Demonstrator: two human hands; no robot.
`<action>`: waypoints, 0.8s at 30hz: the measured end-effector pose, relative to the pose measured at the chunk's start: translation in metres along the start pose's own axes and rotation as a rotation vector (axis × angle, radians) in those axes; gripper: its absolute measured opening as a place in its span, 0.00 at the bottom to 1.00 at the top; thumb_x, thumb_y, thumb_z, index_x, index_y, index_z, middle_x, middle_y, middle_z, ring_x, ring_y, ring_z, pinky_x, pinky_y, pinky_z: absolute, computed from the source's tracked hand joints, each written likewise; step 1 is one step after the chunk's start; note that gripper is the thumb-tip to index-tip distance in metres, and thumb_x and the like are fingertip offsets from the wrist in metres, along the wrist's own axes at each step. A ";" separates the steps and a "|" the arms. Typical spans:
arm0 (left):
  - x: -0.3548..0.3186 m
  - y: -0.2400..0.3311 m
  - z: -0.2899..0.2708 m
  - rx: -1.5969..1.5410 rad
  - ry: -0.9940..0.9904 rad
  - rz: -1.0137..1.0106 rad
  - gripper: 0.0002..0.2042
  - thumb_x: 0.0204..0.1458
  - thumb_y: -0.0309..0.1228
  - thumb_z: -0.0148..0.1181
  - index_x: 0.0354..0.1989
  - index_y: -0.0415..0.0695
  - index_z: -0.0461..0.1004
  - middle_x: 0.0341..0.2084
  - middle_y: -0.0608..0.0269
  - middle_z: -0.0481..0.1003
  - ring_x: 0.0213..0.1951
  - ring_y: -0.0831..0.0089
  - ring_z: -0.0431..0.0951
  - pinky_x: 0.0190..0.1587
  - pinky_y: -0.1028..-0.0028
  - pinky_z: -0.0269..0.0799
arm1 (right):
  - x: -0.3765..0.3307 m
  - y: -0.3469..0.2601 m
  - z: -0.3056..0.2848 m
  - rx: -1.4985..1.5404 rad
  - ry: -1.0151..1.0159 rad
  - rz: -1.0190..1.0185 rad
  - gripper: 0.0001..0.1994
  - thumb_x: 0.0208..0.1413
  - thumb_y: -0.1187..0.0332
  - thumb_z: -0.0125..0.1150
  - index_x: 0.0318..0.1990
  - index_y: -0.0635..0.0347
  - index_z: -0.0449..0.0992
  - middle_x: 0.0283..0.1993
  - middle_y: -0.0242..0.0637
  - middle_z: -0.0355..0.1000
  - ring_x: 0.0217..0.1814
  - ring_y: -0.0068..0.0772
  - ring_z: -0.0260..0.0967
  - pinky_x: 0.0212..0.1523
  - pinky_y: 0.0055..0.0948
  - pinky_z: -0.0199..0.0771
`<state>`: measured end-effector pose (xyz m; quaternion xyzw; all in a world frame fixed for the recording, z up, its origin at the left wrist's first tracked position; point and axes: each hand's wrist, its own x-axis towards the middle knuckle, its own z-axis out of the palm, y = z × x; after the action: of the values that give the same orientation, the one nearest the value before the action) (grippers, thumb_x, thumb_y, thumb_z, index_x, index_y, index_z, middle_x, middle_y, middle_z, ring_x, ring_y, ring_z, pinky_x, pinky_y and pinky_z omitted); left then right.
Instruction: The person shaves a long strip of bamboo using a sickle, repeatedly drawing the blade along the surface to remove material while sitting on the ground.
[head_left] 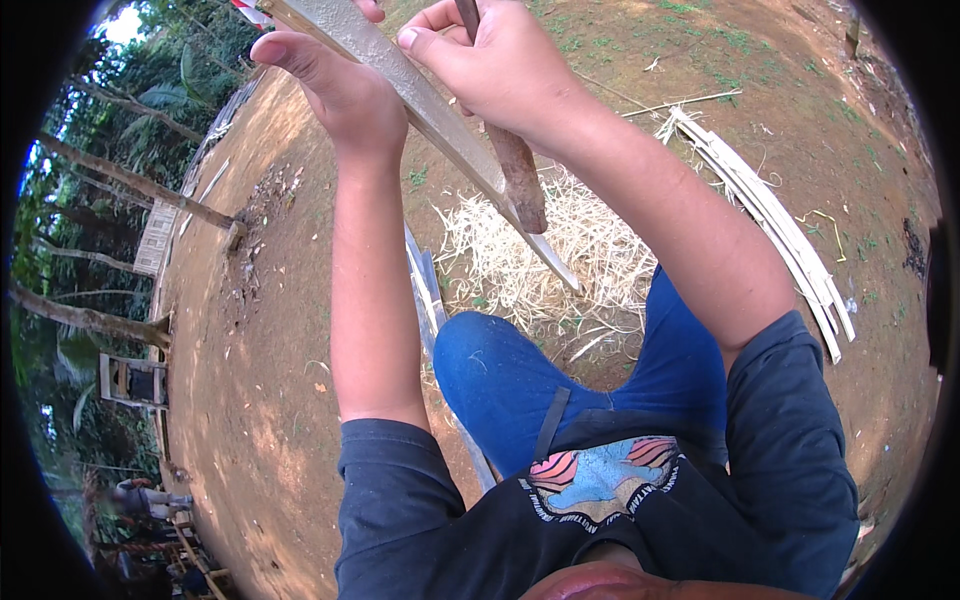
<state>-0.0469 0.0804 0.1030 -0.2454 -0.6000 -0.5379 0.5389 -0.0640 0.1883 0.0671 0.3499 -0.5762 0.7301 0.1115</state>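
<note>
And here's the right hand (492, 65), up near the top edge, clenched around a brown wooden stick (517, 170)! Across from it, the left hand (348, 98) sits against a long pale-grey strip (440, 118), thumb out on one side, a fingertip showing on the other; how firm that grip is, I can't tell, as most of the fingers are hidden. The strip slants down rightward between the forearms, and the stick's lower end overlaps it in view. Beneath, a tangle of pale shavings (590, 250) covers the brown ground (270, 340), just beyond blue-trousered knees (490, 350). Off to the right, a bundle of pale slats (768, 212) lies on the ground.
</note>
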 end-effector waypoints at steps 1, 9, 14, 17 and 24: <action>-0.001 0.002 0.005 0.026 0.054 0.017 0.46 0.56 0.73 0.26 0.60 0.39 0.63 0.41 0.66 0.68 0.36 0.77 0.64 0.41 0.78 0.60 | 0.002 0.001 0.002 0.009 0.012 0.012 0.11 0.57 0.66 0.60 0.33 0.67 0.77 0.20 0.33 0.73 0.22 0.19 0.69 0.26 0.26 0.67; 0.000 -0.013 -0.029 -0.121 -0.201 -0.084 0.36 0.65 0.61 0.24 0.61 0.42 0.65 0.29 0.72 0.68 0.32 0.81 0.64 0.39 0.80 0.59 | 0.003 -0.006 -0.010 -0.005 0.070 0.047 0.11 0.60 0.64 0.59 0.31 0.64 0.77 0.17 0.24 0.67 0.19 0.14 0.61 0.23 0.25 0.60; 0.001 -0.002 -0.027 0.214 -0.144 0.021 0.35 0.67 0.59 0.25 0.61 0.41 0.67 0.31 0.69 0.72 0.33 0.81 0.68 0.40 0.80 0.63 | 0.003 -0.010 -0.015 -0.010 0.070 0.010 0.12 0.61 0.63 0.59 0.30 0.64 0.77 0.16 0.23 0.64 0.19 0.13 0.58 0.22 0.25 0.57; 0.001 -0.002 -0.027 0.183 -0.146 0.027 0.34 0.67 0.58 0.26 0.61 0.41 0.67 0.33 0.68 0.74 0.34 0.81 0.70 0.39 0.80 0.65 | 0.003 -0.028 -0.020 -0.050 0.073 0.057 0.12 0.61 0.63 0.59 0.30 0.63 0.76 0.16 0.22 0.63 0.19 0.13 0.57 0.22 0.25 0.57; -0.001 0.011 -0.027 0.122 -0.253 0.033 0.34 0.67 0.57 0.27 0.60 0.40 0.67 0.32 0.67 0.74 0.33 0.81 0.71 0.37 0.80 0.66 | 0.013 -0.053 -0.031 0.083 0.082 -0.069 0.11 0.61 0.63 0.59 0.32 0.62 0.75 0.18 0.23 0.63 0.18 0.15 0.59 0.20 0.22 0.60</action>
<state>-0.0267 0.0592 0.1020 -0.2879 -0.6907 -0.4561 0.4818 -0.0555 0.2302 0.1127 0.3437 -0.5280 0.7628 0.1455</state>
